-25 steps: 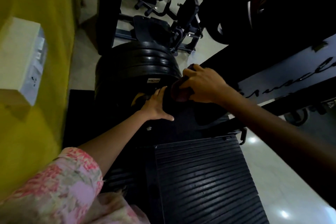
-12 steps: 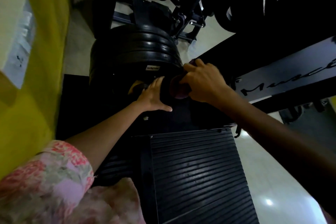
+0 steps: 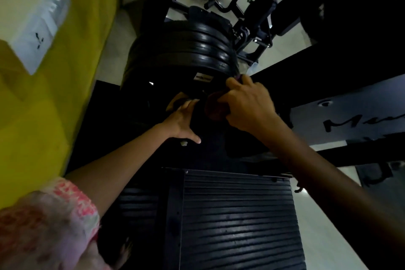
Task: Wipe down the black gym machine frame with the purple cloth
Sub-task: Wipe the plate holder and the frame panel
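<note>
While the left hand [image 3: 183, 121] lies flat on the black frame [image 3: 210, 151], the right hand [image 3: 249, 105] grips the purple cloth [image 3: 215, 107] beside the weight plates [image 3: 186, 55].

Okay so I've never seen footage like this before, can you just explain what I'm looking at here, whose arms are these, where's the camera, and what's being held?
The camera is worn on a person's head and looks down, so the two arms reaching in from the bottom are that person's own. There is no robot. The right hand grips a bunched purple cloth against the dark frame of a gym machine. The left hand rests on the frame beside it, fingers straight, thumb spread out, holding nothing. Just beyond the hands sits a stack of black weight plates. Nearer the camera is a ribbed black footplate. To the left is a yellow wall, and more gym equipment stands on the pale floor behind. The scene is dim, so fine detail is hard to see.
</note>
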Demonstrator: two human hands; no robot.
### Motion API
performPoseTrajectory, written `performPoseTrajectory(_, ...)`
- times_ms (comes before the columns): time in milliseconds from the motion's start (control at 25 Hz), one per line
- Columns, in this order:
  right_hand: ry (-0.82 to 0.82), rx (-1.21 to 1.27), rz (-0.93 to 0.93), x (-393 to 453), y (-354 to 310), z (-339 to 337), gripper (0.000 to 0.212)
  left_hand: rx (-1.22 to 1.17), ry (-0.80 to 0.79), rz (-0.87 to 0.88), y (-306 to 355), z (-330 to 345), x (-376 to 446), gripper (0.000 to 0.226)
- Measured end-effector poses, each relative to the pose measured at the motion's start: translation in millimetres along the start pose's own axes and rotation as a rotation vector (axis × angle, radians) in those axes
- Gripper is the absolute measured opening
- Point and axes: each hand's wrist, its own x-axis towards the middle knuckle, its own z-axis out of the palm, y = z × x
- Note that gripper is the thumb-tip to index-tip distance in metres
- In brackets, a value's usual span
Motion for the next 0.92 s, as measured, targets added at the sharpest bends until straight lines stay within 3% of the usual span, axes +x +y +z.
performPoseTrajectory(120, 0.082, -0.028, 0.160, -2, 3, 2, 0.034, 0.003, 0.043, 0.048, -1, 0, -1, 0.127)
performPoseTrajectory(240, 0.064, -0.084, 0.041, 10, -19, 15, 0.033, -0.018, 0.078, 0.024, -10, 10, 1, 0.125)
performPoseTrajectory(400, -0.021, -0.021, -0.129, 26, -37, 31, 0.050, -0.170, 0.171, 0.030, -24, 23, -9, 0.118)
performPoseTrajectory(560, 0.035, 0.033, 0.001, 29, -31, 30, 0.042, -0.325, 0.284, -0.015, -63, 54, -36, 0.099)
performPoseTrajectory(640, 0.073, -0.053, 0.029, 32, -45, 37, 0.043, -0.339, 0.274, -0.077, -89, 67, -45, 0.095)
performPoseTrajectory(800, -0.099, 0.037, -0.266, 39, -80, 58, 0.041, -0.291, 0.186, -0.154, -121, 75, -46, 0.099)
performPoseTrajectory(920, 0.004, 0.079, -0.028, 48, -84, 64, 0.035, -0.227, 0.123, -0.178, -133, 73, -34, 0.107)
